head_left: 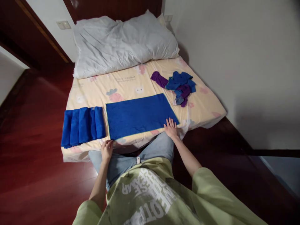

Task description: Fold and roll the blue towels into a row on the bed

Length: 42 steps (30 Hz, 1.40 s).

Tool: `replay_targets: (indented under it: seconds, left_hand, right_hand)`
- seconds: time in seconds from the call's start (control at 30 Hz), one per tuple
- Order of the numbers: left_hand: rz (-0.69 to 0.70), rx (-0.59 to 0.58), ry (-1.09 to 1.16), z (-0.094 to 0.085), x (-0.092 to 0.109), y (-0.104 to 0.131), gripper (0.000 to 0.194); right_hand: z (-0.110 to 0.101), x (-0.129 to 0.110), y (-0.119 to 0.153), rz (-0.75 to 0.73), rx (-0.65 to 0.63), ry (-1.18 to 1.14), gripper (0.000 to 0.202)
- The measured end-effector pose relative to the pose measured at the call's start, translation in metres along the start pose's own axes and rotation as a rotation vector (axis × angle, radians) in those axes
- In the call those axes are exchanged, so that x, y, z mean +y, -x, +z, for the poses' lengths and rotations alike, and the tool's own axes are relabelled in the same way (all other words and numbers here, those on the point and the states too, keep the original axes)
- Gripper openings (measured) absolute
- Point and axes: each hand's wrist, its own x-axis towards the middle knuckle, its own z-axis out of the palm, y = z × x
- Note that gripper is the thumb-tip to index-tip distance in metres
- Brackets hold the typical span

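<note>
A blue towel [140,115] with a thin green edge lies spread flat on the bed before me. My left hand [107,150] has its fingers closed on the towel's near left corner. Near the right corner my right hand [171,127] rests flat on the towel, fingers spread. To the left of the spread towel, several rolled or folded blue towels [83,126] sit side by side in a row. A crumpled pile of blue and purple cloths [180,84] lies beyond the towel's far right corner.
The bed [93,90] has a pale yellow printed sheet. A large white pillow or quilt [124,43] covers its head end. A white wall [234,62] runs along the right, and dark red floor [30,125] shows at the left.
</note>
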Motion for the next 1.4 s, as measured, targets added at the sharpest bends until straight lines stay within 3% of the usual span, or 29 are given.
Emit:
replay_targets:
  seconds: [0.33, 0.47, 0.6, 0.73, 0.87, 0.97, 1.07, 1.2, 1.4]
  left_hand:
    - [-0.085, -0.038, -0.008, -0.003, -0.012, -0.011, 0.032]
    - [-0.172, 0.029, -0.034, 0.0, 0.001, -0.005, 0.03]
    - [-0.296, 0.112, -0.017, 0.004, 0.035, 0.011, 0.033]
    - [-0.383, 0.106, 0.198, 0.01, 0.089, 0.034, 0.032]
    - [-0.617, -0.121, 0.807, 0.029, 0.157, 0.041, 0.025]
    - [-0.935, -0.296, 1.295, 0.046, 0.207, 0.031, 0.031]
    - [-1.124, -0.386, 1.575, 0.062, 0.244, 0.014, 0.031]
    - [-1.171, -0.377, 1.683, 0.079, 0.269, -0.006, 0.031]
    - [-1.276, -0.281, 1.66, 0.097, 0.279, -0.019, 0.031]
  right_hand:
    - [-0.002, 0.0, 0.002, 0.05, -0.084, -0.001, 0.065]
    - [-0.002, -0.005, 0.002, 0.073, -0.098, 0.003, 0.065]
    - [-0.003, -0.006, 0.002, 0.091, -0.121, 0.004, 0.066]
    - [-0.002, -0.005, 0.002, 0.098, -0.113, 0.01, 0.066]
    - [0.002, -0.004, 0.003, 0.091, -0.091, 0.014, 0.066]
    - [0.004, -0.004, 0.004, 0.1, -0.072, 0.026, 0.066]
    - [0.005, -0.004, 0.005, 0.088, -0.057, 0.031, 0.066]
    - [0.005, -0.003, 0.007, 0.068, -0.033, 0.024, 0.066]
    - [0.004, -0.002, 0.01, 0.053, -0.019, 0.037, 0.067]
